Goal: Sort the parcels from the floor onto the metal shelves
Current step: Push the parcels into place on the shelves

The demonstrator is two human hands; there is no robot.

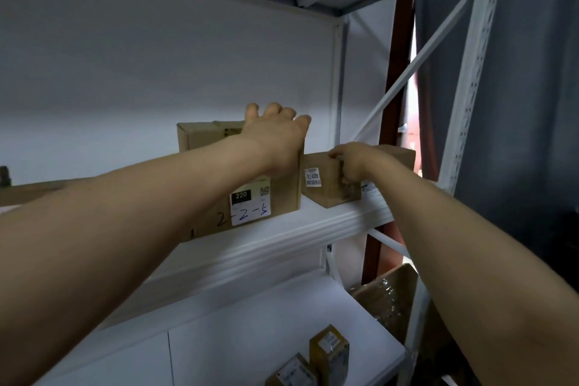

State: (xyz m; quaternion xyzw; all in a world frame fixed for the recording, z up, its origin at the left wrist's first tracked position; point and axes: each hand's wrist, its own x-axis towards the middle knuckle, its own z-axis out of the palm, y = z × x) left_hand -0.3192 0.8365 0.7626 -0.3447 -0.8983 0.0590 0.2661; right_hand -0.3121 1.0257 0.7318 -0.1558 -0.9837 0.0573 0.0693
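While both parcels stand on the white metal shelf (pixel 282 238), the hands seem to be squaring them up rather than lifting them; at the far left a flat brown cardboard edge (pixel 22 194) lies on the same level, well apart from them; next, the left hand (pixel 275 138) rests over the top of the tall brown cardboard box with a white "220" label (pixel 200 139), its fingers (pixel 272 110) curled over the rear top edge, probably to steady or pull the box so the label faces out; just beside it, perhaps touching, sits the smaller brown cardboard box with a white sticker (pixel 329 191), turned corner-forward near the shelf's front lip; the right hand (pixel 354 163) grips it, thumb on top and fingers (pixel 347 178) curled narrow against its front face, likely to turn it flush. To the right, a white diagonal brace (pixel 416 63) and the white perforated upright (pixel 470 78) close off that end, leaving little room to slide sideways; below, two small yellow-brown cartons (pixel 329 351) stand on the lower shelf board (pixel 250 323), and a plastic-wrapped cardboard carton (pixel 388 301) leans beyond the frame.
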